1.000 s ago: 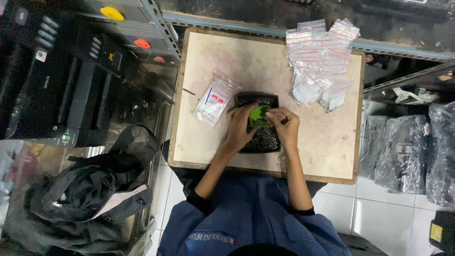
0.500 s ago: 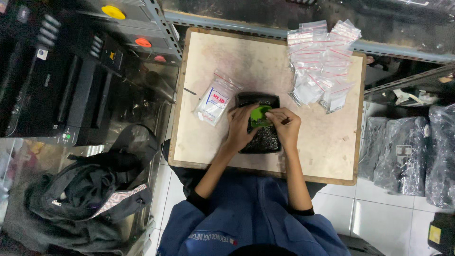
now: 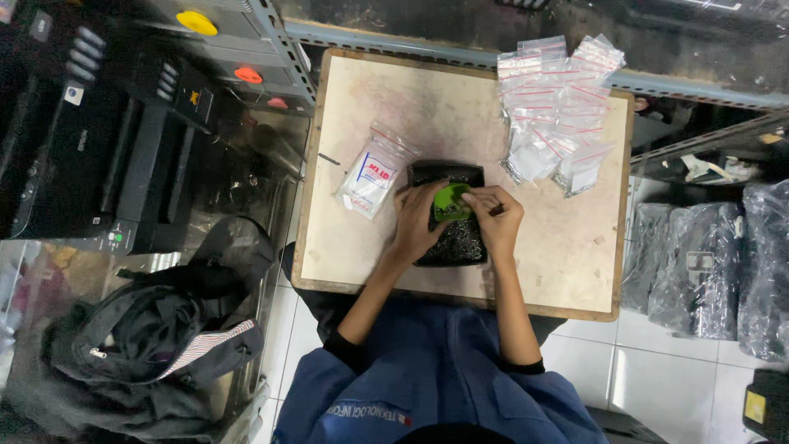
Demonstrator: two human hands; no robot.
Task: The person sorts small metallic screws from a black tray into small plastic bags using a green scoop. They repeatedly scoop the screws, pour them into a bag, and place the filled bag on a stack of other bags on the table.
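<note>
Overhead view of a small wooden table (image 3: 362, 255). The left hand (image 3: 417, 220) and right hand (image 3: 495, 217) meet over a black tray (image 3: 450, 243) of small dark parts at mid-table, fingers pinched together on a green scoop (image 3: 449, 202). Filled zip bags (image 3: 371, 173) lie left; empty zip bags (image 3: 555, 111) lie beyond.

Seen from above: left hand (image 3: 417, 220) and right hand (image 3: 494, 215) meeting on a small green object (image 3: 449, 201) over a black tray (image 3: 448, 247), centre of a wooden board (image 3: 460, 99). Small clear bags (image 3: 555, 111) piled upper right.
</note>
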